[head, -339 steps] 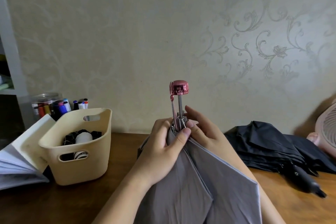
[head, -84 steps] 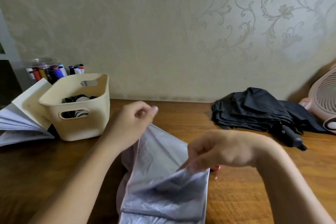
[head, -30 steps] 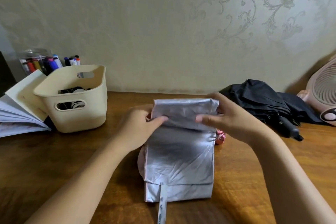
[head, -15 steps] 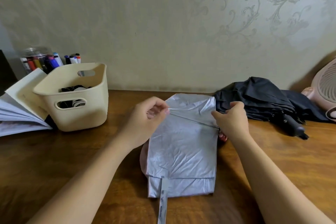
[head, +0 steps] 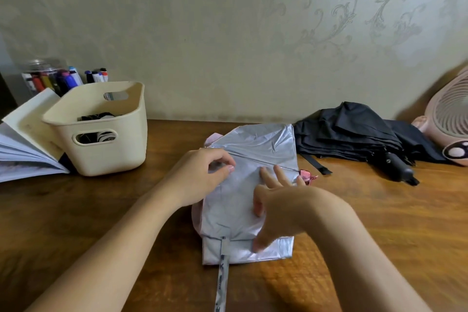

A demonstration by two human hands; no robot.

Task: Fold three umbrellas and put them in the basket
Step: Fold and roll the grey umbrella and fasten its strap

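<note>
Your left hand (head: 202,177) grip pinches umbrella (head: 258,144) fold to anchor it; your right hand (head: 286,208), grip open, presses it flat for rolling.

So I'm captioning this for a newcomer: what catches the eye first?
The silver umbrella lies flattened in the middle, the left hand pinching its left edge and the right hand pressing the cloth. A black umbrella is heaped to the right; a cream basket stands at left.
</note>
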